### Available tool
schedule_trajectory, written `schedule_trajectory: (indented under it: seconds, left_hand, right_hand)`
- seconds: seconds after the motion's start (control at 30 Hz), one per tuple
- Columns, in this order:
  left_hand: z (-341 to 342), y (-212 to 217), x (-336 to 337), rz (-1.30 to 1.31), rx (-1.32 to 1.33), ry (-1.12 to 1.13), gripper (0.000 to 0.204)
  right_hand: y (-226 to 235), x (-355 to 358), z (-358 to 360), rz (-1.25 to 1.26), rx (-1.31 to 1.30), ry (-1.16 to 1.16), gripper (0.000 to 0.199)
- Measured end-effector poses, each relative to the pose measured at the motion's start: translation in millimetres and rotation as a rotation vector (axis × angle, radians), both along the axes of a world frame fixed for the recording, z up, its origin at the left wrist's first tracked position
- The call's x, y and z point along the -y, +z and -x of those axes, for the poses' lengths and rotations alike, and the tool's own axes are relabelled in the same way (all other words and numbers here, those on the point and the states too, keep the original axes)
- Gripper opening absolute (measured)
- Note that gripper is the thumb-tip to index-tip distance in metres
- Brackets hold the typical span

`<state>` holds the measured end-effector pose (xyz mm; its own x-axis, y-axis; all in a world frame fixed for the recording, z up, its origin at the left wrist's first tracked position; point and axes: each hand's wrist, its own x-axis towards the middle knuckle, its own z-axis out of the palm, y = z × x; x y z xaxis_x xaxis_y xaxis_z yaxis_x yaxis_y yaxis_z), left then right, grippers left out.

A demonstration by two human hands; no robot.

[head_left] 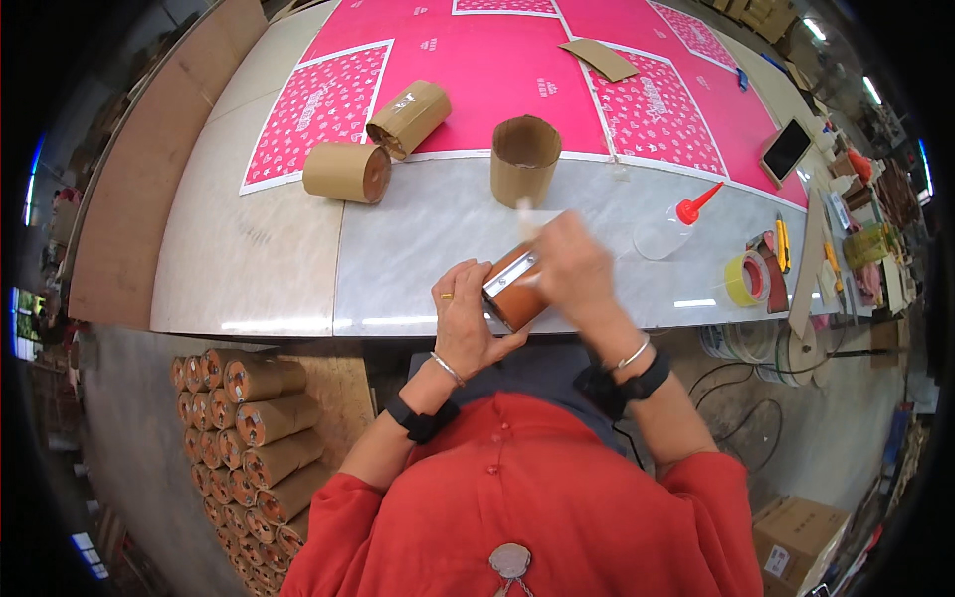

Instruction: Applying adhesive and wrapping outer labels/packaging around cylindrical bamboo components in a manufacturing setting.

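Near the table's front edge my left hand [462, 316] is wrapped round an orange-brown cylinder [525, 304] that lies tilted. A silver metal strip [511, 275] runs along the cylinder's side. My right hand [575, 269], blurred by motion, is curled at the cylinder's upper right end; a smeared whitish thing [526, 221] shows by its fingers, too blurred to name. Just beyond stands an open brown cardboard tube [523, 181]. Two cardboard-wrapped cylinders, one nearer [336, 171] and one farther [410, 115], lie on their sides to the left.
Pink printed sheets [477, 80] cover the far table, with a cardboard piece [600, 60] on them. At right are a red-nozzled bottle [662, 237], yellow tape roll [737, 282], yellow cutter [782, 245] and phone [786, 151]. Wrapped cylinders [274, 421] are stacked below left; a carton [799, 537] sits lower right.
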<state>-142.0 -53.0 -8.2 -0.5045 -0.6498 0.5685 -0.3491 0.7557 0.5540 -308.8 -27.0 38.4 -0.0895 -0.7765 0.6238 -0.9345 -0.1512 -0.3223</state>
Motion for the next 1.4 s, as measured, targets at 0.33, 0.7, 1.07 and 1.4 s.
schedule_trajectory:
  seconds: [0.33,0.7,1.07,1.4]
  left_hand:
    - [-8.0,-1.3,-9.4,-0.284,0.02,-0.012,0.097]
    - [-1.5,-9.5,7.9,-0.024,-0.004,-0.015,0.081]
    - [-5.7,-3.9,5.7,-0.092,0.069,-0.037,0.087]
    - [4.3,-3.5,15.0,0.178,0.152,-0.041,0.085]
  right_hand:
    - [1.8,-13.6,4.9,-0.042,0.121,-0.032,0.007]
    - [-5.1,0.9,14.1,-0.077,-0.032,-0.145,0.013]
    - [-7.1,-7.9,25.1,-0.054,0.024,-0.106,0.013]
    - [-1.0,-7.3,-16.1,-0.049,-0.059,-0.011,0.02]
